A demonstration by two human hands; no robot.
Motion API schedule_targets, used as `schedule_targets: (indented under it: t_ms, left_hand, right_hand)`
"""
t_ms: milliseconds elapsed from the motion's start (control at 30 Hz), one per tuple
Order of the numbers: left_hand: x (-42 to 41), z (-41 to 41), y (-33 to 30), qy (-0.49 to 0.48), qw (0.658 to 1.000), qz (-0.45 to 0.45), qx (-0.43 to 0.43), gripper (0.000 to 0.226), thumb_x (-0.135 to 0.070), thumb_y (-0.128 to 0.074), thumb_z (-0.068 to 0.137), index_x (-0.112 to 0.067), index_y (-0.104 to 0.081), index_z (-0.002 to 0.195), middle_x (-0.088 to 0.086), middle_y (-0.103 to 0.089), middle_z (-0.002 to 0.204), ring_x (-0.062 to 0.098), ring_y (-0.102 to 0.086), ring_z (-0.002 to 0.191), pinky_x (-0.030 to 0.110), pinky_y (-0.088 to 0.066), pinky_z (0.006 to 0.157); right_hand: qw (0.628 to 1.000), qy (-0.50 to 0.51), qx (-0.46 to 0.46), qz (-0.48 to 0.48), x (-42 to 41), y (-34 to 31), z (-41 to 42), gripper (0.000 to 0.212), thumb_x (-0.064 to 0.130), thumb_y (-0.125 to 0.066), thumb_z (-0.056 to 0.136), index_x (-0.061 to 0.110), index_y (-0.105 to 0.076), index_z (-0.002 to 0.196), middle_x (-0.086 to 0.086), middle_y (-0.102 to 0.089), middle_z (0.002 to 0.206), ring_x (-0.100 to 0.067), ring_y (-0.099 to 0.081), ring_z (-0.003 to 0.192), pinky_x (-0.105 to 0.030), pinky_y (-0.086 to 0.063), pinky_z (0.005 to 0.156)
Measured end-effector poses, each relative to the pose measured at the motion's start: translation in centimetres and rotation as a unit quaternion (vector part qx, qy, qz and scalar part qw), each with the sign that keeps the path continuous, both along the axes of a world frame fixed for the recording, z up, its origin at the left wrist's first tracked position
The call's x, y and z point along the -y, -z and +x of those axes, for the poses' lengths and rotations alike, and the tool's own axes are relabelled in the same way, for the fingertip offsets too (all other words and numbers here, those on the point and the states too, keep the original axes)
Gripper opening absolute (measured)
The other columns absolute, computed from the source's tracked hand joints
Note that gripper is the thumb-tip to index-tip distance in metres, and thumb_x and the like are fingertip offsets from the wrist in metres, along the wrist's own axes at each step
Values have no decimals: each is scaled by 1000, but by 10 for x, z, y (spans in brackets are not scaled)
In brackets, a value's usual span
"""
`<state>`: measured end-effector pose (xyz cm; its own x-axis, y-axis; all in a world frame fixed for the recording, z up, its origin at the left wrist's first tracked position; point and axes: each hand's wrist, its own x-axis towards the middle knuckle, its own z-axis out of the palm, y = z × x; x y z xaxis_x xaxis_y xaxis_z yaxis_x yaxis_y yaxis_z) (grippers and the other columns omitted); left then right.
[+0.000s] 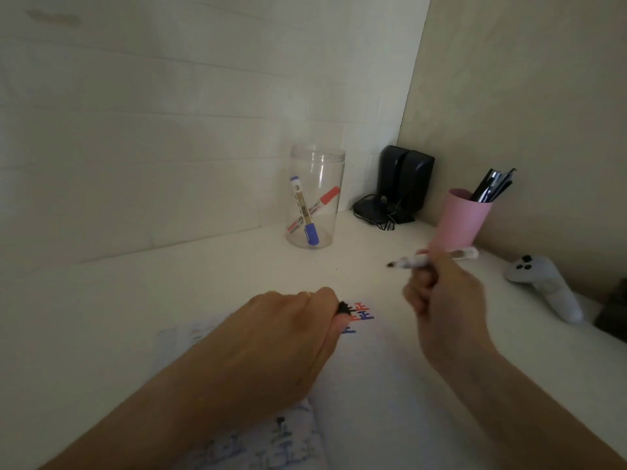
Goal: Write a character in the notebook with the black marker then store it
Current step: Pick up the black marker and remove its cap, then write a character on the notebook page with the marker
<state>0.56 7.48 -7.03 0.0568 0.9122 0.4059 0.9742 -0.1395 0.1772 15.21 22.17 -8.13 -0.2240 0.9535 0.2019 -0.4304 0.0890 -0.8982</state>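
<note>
An open notebook lies on the white desk in front of me, with red and blue characters near its top edge. My right hand holds the uncapped black marker above the desk, its black tip pointing left. My left hand rests on the notebook with its fingers closed on a small black cap, just left of the characters. A clear plastic jar stands at the back and holds a blue marker and a red marker.
A pink cup with dark pens stands right of the jar. Black speakers with cables fill the back corner. A white game controller lies at the right by the wall. Walls close off the desk behind and to the right.
</note>
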Motion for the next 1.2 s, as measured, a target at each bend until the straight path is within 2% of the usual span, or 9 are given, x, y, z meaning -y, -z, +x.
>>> schedule_targets:
  t_ms: [67, 133, 233, 367, 567, 700, 800, 1000, 1200]
  left_hand:
    - [1, -12, -1, -22, 1000, -5, -12, 23, -41, -20, 102, -30, -37, 92, -9, -54, 79, 11, -39, 58, 25, -31, 62]
    - [-5, -28, 5, -28, 997, 45, -50, 17, -33, -31, 99, -27, -42, 89, -5, -57, 74, 12, -39, 55, 27, -33, 57]
    - [-15, -40, 17, -32, 996, 86, -7, 21, -35, -35, 104, -27, -42, 86, -8, -50, 75, 15, -49, 64, 28, -38, 62]
    - [-20, -50, 26, -13, 998, 55, 14, 36, -53, -31, 98, -28, -57, 100, -12, -56, 92, 9, -52, 83, 26, -45, 73]
    - [-26, -57, 26, 25, 999, 3, 31, 33, -60, -41, 95, -37, -63, 103, -19, -59, 99, 1, -54, 89, 29, -52, 77]
    - [-28, -59, 29, 22, 1000, -20, 2, 38, -63, -38, 93, -38, -64, 105, -21, -57, 104, 1, -53, 92, 29, -53, 78]
    - [-30, -61, 33, 29, 999, -17, 3, 36, -63, -40, 93, -39, -64, 106, -21, -58, 106, 1, -53, 93, 29, -53, 81]
    - [-32, -61, 36, 34, 999, 4, 19, 34, -60, -41, 92, -36, -65, 101, -18, -60, 104, 4, -55, 93, 33, -53, 80]
    - [-31, -63, 35, 38, 999, 4, 21, 32, -59, -45, 93, -36, -66, 99, -18, -60, 103, 4, -56, 93, 34, -53, 80]
  right_hand:
    - [998, 49, 33, 25, -8, 0, 12, 33, 22, -52, 104, 6, -64, 78, 0, -45, 56, -12, -34, 49, -22, -32, 40]
    - [995, 6, 87, 51, -1, 7, 9, 31, 23, -55, 102, 3, -69, 84, 1, -53, 56, -11, -42, 49, -25, -38, 42]
    - [994, -52, 85, 38, 7, 11, -6, 22, 18, -61, 98, 1, -71, 87, -5, -59, 57, -16, -49, 50, -28, -39, 43]
    - [986, -56, 150, 38, 2, 9, -4, 8, 13, -76, 87, 5, -72, 87, -3, -61, 57, -18, -51, 51, -29, -40, 45]
    - [966, -110, 232, 42, -4, -6, 6, 14, 9, -71, 88, -4, -74, 93, -11, -72, 70, -20, -66, 63, -27, -53, 54]
    - [969, -96, 222, 48, -2, 9, 10, 12, 7, -72, 87, -5, -73, 89, -9, -71, 67, -20, -64, 62, -30, -54, 59]
    - [967, -87, 225, 86, 0, 17, 14, 6, 3, -75, 85, 2, -72, 80, -11, -65, 63, -19, -58, 57, -29, -52, 55]
    - [947, -85, 278, 135, 0, 21, 14, 4, -1, -77, 81, 1, -74, 80, -19, -70, 65, -25, -64, 57, -30, -56, 53]
    - [926, -47, 341, 156, -3, 23, 14, 6, 4, -78, 81, 8, -77, 76, -6, -73, 61, -9, -63, 53, -21, -49, 51]
